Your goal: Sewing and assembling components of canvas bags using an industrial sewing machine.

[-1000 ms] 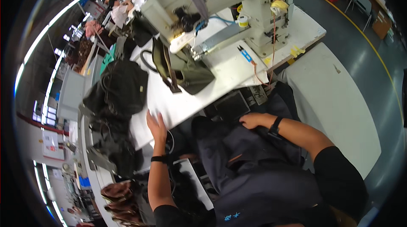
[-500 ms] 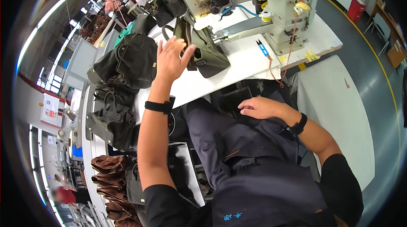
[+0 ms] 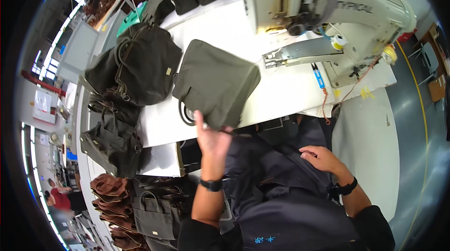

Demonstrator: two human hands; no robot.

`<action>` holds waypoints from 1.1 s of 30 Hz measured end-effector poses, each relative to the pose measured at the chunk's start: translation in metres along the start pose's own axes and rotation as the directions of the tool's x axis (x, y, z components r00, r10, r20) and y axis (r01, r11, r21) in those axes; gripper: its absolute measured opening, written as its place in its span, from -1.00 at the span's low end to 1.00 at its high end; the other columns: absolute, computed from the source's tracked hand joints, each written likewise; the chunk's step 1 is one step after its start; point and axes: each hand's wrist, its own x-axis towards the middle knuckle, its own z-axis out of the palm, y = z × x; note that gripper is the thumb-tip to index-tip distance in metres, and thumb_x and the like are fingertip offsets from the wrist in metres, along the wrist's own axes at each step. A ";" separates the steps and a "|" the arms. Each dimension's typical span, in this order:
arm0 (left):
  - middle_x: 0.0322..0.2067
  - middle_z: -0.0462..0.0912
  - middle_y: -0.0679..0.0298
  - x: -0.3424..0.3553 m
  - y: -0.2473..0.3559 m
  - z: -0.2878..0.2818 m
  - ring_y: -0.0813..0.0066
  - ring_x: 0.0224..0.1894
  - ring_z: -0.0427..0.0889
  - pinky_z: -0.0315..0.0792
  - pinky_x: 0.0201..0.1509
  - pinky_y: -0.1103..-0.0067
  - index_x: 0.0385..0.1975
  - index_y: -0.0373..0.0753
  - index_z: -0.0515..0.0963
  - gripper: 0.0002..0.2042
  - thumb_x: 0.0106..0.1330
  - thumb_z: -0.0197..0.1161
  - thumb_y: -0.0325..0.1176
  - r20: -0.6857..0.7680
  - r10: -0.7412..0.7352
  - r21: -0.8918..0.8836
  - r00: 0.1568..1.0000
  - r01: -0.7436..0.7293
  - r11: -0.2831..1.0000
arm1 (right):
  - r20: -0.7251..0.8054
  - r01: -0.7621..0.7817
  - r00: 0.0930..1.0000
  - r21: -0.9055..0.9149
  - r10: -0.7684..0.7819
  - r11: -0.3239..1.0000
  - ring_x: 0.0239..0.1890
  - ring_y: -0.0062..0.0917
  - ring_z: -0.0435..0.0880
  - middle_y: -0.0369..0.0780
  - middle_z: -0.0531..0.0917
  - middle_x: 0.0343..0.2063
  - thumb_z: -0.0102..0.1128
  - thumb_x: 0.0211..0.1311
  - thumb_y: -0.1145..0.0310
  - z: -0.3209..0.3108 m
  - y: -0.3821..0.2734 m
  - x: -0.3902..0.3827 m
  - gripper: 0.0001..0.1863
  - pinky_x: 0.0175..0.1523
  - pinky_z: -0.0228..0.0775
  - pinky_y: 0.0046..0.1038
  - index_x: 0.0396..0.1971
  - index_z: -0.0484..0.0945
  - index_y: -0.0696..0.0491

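My left hand [image 3: 213, 138] grips the lower edge of an olive-green bag [image 3: 215, 82], which is tilted with its flat underside up and its dark handle hanging beside my thumb. My right hand [image 3: 318, 157] rests on the dark apron [image 3: 281, 218] over my lap, fingers loosely bent and holding nothing. To the right of the bag is the sewing machine's arm bed [image 3: 307, 51], with blue thread snips [image 3: 318, 77] on an orange cord and a yellow thread spool [image 3: 338, 41].
Dark green bags [image 3: 131, 63] are piled along the left of the white worktable [image 3: 168, 129]; more stand at the back. Brown leather pieces [image 3: 108, 192] are stacked lower left. A pale board [image 3: 368, 143] lies to my right. A person [image 3: 58, 199] is at the far left.
My left hand has reached up to the bag, gripped it and drawn it toward me, turning it over. My right hand has shifted slightly on my lap. The view has swung.
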 end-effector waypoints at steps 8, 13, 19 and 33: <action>-0.07 0.70 0.20 0.036 -0.055 0.046 0.38 -0.09 0.69 0.57 0.01 0.46 0.06 -0.34 0.57 -0.58 0.57 0.13 -0.05 0.290 0.183 0.441 0.939 -0.300 0.846 | -0.022 0.212 0.977 0.094 -0.210 0.973 -0.20 -0.56 0.75 -0.15 0.77 -0.24 0.18 0.47 0.35 0.008 -0.093 0.072 -0.72 -0.04 0.55 -0.50 0.07 0.63 0.14; -0.22 0.77 0.11 0.033 -0.042 0.040 0.46 -0.26 0.72 0.62 -0.12 0.53 -0.07 -0.44 0.67 -0.53 0.58 0.10 -0.05 0.238 0.072 0.678 0.969 -0.218 0.702 | -0.251 0.294 0.936 0.180 -0.245 0.939 -0.27 -0.64 0.71 -0.23 0.73 -0.30 0.20 0.45 0.44 0.021 -0.115 0.123 -0.68 -0.09 0.54 -0.57 0.15 0.57 0.13; -0.47 0.76 0.14 0.023 -0.029 0.051 0.51 -0.43 0.70 0.55 -0.27 0.52 -0.20 -0.33 0.77 -0.42 0.59 -0.02 0.09 0.345 0.131 0.899 0.929 -0.368 0.238 | -0.332 0.507 0.643 -0.491 -0.690 0.709 -0.24 -0.27 0.57 -0.20 0.56 -0.35 0.46 0.11 0.31 0.037 -0.125 0.151 -0.67 -0.12 0.42 -0.26 -0.11 0.69 0.04; -0.46 0.67 0.29 0.037 -0.054 0.026 0.64 -0.52 0.62 0.52 -0.45 0.64 -0.36 -0.31 0.57 -0.56 0.59 0.06 -0.02 0.374 0.274 0.484 0.886 -0.439 0.757 | -0.116 0.575 0.633 -0.592 -0.766 0.565 -0.14 -0.25 0.54 -0.17 0.56 -0.25 0.36 0.17 0.54 -0.002 -0.116 0.158 -0.86 0.03 0.32 -0.29 -0.31 0.57 0.14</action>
